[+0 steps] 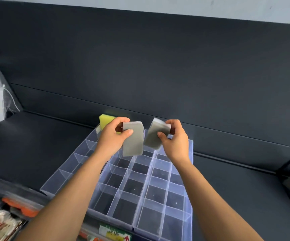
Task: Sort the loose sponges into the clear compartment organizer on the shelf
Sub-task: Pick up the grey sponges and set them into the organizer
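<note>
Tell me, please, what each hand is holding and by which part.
The left hand pinches one grey sponge by its upper end; the right hand pinches a second grey sponge by its upper end.

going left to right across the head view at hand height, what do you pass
left hand → left grey sponge → right grey sponge → right hand

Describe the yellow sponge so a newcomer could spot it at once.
Start at the clear compartment organizer on the dark shelf. At its far left corner, just behind the left hand, a yellow sponge pokes up. It alone is yellow; the left grey sponge and the right grey sponge are not.
</note>
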Demonstrator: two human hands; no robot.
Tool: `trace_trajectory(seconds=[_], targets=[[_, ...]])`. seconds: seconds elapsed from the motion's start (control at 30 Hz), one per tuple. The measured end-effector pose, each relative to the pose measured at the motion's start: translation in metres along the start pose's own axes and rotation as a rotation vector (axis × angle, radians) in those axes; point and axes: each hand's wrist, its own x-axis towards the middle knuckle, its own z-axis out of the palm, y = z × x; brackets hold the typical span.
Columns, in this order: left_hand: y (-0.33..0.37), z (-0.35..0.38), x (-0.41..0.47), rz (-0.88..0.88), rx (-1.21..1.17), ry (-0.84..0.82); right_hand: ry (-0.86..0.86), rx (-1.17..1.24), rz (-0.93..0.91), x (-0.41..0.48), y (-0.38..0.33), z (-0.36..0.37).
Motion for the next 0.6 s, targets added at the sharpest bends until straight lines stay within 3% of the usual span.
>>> trace_trajectory(seconds=[0.6], targets=[[-0.023,-0.002,0.071,0.117,0.049,-0.028,0.038,-0.323,-0.1,0.037,0.021,0.048]])
